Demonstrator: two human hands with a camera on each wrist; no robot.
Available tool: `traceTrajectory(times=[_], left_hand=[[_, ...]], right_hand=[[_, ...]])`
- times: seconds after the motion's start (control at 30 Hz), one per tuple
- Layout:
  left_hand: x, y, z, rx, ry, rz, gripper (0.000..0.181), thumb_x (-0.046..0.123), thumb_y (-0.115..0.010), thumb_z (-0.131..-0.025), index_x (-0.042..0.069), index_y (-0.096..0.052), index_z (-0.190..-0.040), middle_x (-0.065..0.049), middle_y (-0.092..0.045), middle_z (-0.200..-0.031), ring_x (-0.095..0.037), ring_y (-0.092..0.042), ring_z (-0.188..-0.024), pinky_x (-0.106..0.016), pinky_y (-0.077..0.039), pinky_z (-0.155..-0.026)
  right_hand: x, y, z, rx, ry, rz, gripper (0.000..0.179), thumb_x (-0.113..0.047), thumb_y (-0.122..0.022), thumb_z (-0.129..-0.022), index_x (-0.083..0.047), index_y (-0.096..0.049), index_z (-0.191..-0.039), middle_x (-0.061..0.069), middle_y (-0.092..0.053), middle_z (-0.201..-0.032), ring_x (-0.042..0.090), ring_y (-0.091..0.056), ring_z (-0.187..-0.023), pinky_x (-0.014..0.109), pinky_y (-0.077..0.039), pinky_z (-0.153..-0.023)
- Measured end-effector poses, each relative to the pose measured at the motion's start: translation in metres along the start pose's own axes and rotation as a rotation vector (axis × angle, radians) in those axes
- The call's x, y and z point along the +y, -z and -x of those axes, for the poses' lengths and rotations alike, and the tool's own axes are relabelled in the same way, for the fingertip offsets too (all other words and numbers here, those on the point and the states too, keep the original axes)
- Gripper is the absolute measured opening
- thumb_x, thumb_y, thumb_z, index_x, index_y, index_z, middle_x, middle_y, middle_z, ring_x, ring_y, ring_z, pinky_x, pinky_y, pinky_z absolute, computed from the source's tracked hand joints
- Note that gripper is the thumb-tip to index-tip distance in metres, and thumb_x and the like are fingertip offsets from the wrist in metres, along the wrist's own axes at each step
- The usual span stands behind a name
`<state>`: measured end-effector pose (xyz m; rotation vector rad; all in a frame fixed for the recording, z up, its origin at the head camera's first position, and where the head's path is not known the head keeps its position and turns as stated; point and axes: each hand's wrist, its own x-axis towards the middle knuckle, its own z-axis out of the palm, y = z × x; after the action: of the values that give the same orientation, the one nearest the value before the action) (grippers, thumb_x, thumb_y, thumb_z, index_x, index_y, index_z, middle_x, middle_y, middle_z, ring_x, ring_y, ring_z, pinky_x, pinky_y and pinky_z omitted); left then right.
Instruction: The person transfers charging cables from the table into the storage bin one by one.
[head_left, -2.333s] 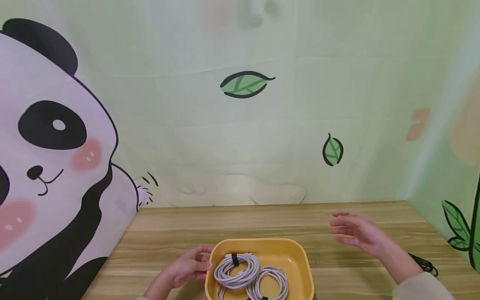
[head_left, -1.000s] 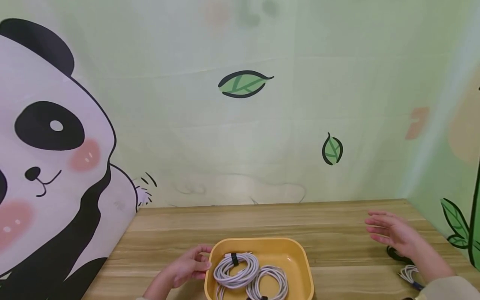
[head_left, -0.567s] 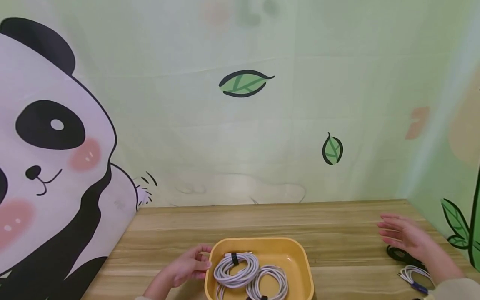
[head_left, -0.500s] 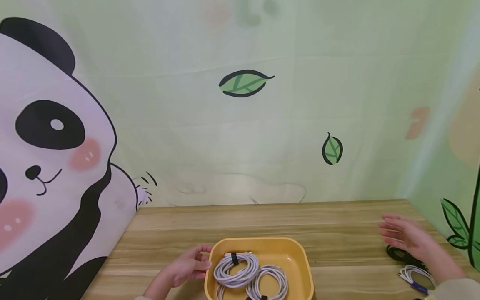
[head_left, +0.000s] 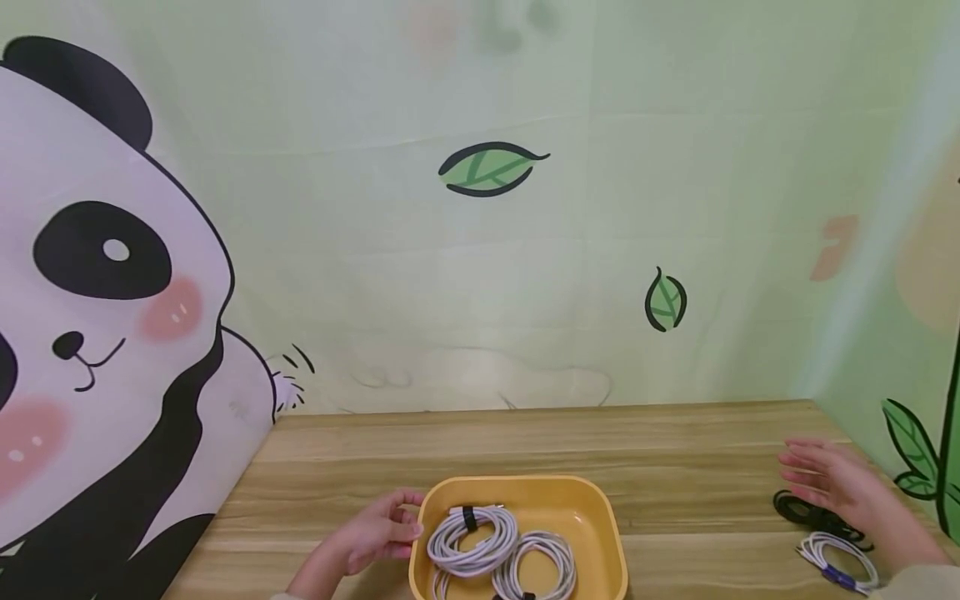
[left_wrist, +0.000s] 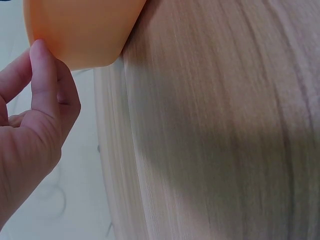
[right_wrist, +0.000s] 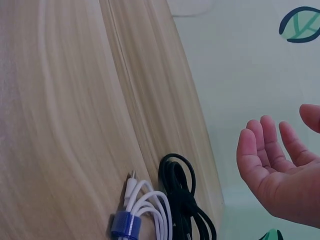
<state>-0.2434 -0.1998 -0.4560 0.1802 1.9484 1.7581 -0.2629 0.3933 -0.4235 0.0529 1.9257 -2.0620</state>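
My left hand grips the left rim of a yellow plastic tray. In the left wrist view, its fingertips meet the tray's wall. Two coiled pale cables lie in the tray: a thicker coil with a black strap, and a smaller coil beside it. At the right, my right hand holds nothing, its fingers loosely bent over a black coiled cable. Just nearer lies a white coiled cable with a blue strap. My forearm hides part of that area.
A wood-grain table bears everything. Behind it hangs a pale green backdrop printed with a panda and leaves, which continues along the right side.
My right hand has moved rightward, from over the table beside the tray to over the black cable, and the white cable has come into view. My left hand stays on the tray.
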Motion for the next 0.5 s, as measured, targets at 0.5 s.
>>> traceTrajectory(times=[0.5], left_hand=[[-0.002,-0.001,0.0,0.011,0.006,0.0,0.047,0.003,-0.054,-0.083,-0.004,-0.032,-0.124,-0.002,-0.044,-0.084,-0.009,-0.051,-0.069,-0.02,-0.048,-0.059]], right_hand=[[0.001,0.012,0.007,0.105,-0.048,0.073,0.017,-0.028,-0.043,-0.092,-0.034,-0.052,-0.079,-0.018,-0.06,-0.078,0.003,-0.059,-0.075,0.026,-0.05,-0.071]])
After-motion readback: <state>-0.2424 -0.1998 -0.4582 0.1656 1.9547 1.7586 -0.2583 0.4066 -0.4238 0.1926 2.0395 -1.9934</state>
